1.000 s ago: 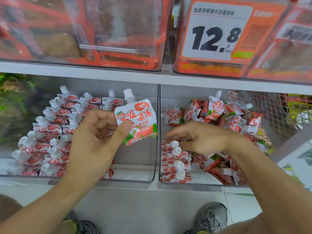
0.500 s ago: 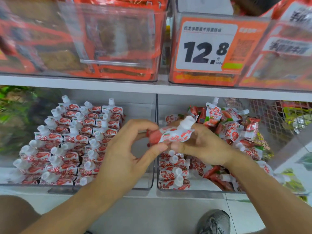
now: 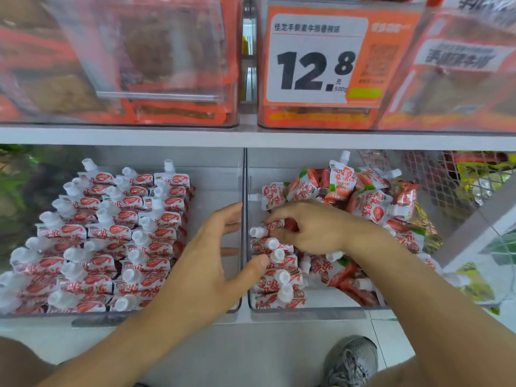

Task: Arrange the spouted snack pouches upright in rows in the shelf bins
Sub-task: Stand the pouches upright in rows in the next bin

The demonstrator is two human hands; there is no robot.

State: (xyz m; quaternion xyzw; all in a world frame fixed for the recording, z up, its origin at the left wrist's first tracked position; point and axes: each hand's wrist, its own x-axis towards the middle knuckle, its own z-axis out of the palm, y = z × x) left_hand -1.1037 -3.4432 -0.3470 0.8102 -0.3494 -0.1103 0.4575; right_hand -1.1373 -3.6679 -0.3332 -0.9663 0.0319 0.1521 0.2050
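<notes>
While the right hand (image 3: 312,230) curls its fingers round a red-and-white spouted pouch (image 3: 275,227), pinching it with the white cap pointing left, it holds that pouch at the back end of a short row of upright pouches (image 3: 275,272) along the left wall of the right bin (image 3: 307,310). The left hand (image 3: 212,263) is released, fingers spread and grasping nothing, reaching over the clear divider between the two bins with its thumb lying against the row's caps. Behind the right hand, a loose heap of pouches (image 3: 363,196) lies jumbled across the rest of that bin. The left bin (image 3: 212,180) holds neat rows of pouches (image 3: 111,236), caps up, filling its left part. Above, on the next shelf, a price card (image 3: 315,68) reads 12.8. A grey shoe (image 3: 350,361) shows on the floor below.
</notes>
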